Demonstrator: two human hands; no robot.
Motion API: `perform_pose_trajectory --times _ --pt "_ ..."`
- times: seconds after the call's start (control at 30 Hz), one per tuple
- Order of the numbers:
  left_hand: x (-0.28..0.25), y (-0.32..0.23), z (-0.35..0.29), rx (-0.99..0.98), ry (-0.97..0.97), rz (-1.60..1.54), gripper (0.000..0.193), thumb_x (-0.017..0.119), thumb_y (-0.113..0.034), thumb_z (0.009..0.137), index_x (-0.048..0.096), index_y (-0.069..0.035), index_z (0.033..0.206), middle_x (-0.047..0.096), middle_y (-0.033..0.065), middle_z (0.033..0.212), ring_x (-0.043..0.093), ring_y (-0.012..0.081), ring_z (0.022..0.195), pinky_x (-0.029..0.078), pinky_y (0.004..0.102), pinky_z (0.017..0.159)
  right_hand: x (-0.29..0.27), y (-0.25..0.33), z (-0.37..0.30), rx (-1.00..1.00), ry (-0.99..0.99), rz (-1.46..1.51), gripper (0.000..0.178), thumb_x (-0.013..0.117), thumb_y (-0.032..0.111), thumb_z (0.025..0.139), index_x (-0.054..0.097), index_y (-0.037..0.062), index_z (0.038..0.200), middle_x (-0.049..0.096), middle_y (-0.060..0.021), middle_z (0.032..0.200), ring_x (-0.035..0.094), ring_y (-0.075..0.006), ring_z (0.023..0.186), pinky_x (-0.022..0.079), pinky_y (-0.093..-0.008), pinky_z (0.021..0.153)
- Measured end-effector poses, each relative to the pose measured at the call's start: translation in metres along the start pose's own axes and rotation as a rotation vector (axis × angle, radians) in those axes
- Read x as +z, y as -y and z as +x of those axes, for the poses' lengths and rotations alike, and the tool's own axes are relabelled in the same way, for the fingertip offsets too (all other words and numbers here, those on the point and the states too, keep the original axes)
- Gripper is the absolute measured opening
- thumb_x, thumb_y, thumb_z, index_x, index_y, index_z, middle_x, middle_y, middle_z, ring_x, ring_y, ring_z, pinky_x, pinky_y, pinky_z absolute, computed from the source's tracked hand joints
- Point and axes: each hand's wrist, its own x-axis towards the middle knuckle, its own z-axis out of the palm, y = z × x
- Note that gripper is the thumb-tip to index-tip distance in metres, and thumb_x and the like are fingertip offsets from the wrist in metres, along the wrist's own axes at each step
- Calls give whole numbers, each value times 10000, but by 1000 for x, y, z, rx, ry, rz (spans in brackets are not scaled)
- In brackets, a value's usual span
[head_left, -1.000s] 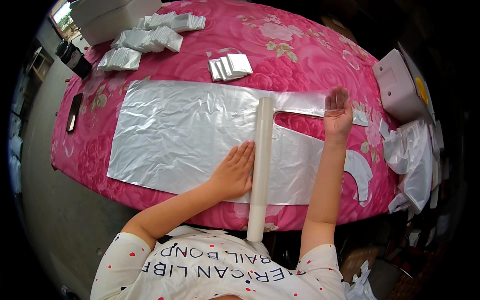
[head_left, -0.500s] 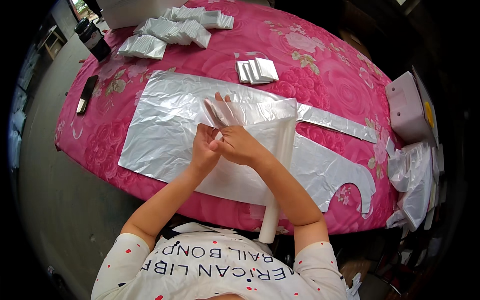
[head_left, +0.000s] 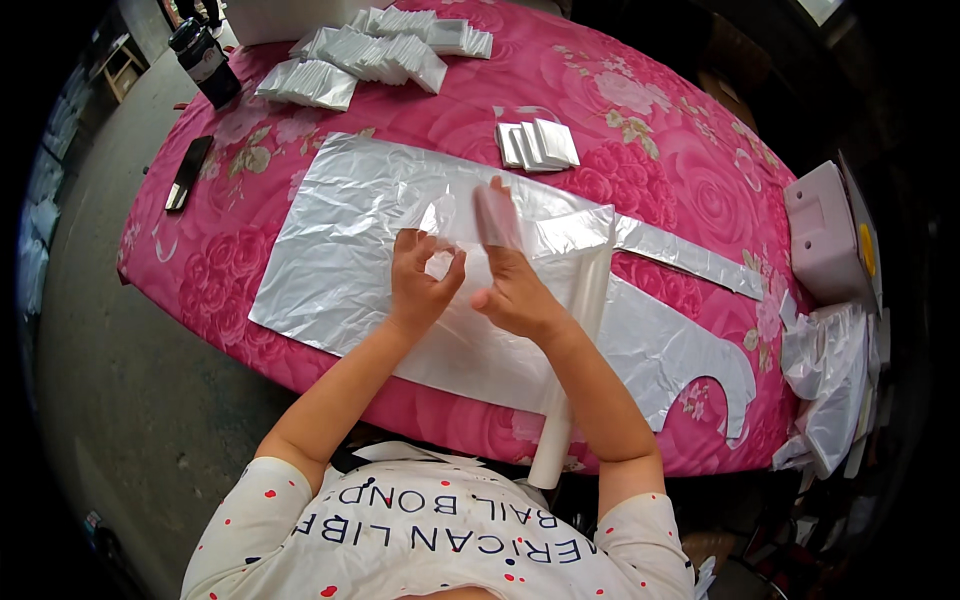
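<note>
A thin silvery-white plastic sheet [head_left: 330, 240], shaped like a disposable apron with a curved cut-out and a long strap [head_left: 690, 258], lies spread on the table. My left hand [head_left: 425, 285] is over its middle, thumb and fingertips closed on thin clear plastic film [head_left: 435, 212]. Just to its right, my right hand [head_left: 520, 285] is held up with fingers stretched out; they are slightly blurred, and clear film lies about them. A long pale tube [head_left: 568, 400], apparently rolled plastic, crosses the sheet under my right forearm and sticks out past the table's near edge.
Small folded silvery packets [head_left: 370, 55] lie heaped at the back left, with a smaller stack [head_left: 538, 145] at the back middle. A dark bottle [head_left: 205, 62] and a phone [head_left: 188, 175] are at left. A pale pink box [head_left: 825, 235] and plastic bags [head_left: 825, 365] stand at right.
My hands were together at the film's edge; now they are apart, the right one shifted right and the left holding film alone. The whole view has shifted slightly.
</note>
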Motion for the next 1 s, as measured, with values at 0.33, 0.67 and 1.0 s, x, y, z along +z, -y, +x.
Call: perform_pose_trajectory --times 0.33,0.67,1.0 --pt "-18 8 -2 44 186 642 220 678 -135 651 597 -70 844 450 139 1284 293 347 1282 259 435 1045 -233 -36 -150 417 -1561 873 809 346 593 886 55 90 1448 89 -157 1496 243 -305 1320 256 -424 1035" --pt "-71 4 -10 30 244 503 687 715 -208 693 405 -8 1273 359 181 1365 291 356 1284 258 439 1055 -122 3 -196 498 -630 -156 591 402 444 928 366 28 1346 426 -142 1351 416 -247 1230 353 -346 976" --pt "-47 0 15 367 677 648 787 533 -463 843 255 51 1370 231 201 1449 187 330 1360 156 444 1105 -69 14 -166 210 -53 -635 714 479 527 854 379 14 1340 329 -201 1406 296 -382 1304 270 -435 1053"
